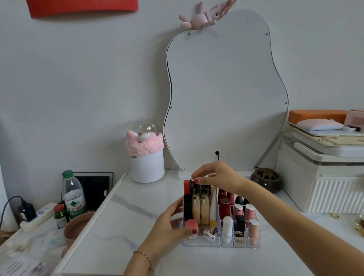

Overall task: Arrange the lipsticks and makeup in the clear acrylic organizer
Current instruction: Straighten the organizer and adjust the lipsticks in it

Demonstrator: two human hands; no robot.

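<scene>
The clear acrylic organizer (220, 243) stands on the white marble dresser top, filled with upright lipsticks and tubes. A tall red-capped black tube (187, 200) fills its back left slot, beside two gold-capped foundation bottles (200, 204). My right hand (214, 175) reaches over from the right and its fingertips rest on the tops of those bottles. My left hand (168, 226) lies against the organizer's left side, thumb on a small pink-capped jar (191, 226) in the front left compartment. A white tube (227, 229) and several lipsticks (246, 215) fill the right slots.
A wavy mirror (223, 95) leans on the wall behind. A white pot with a pink plush (147, 160) stands back left, a dark incense burner (267, 179) and a white ribbed case (332, 182) at right. A water bottle (73, 196) and brown bowl (77, 229) sit left.
</scene>
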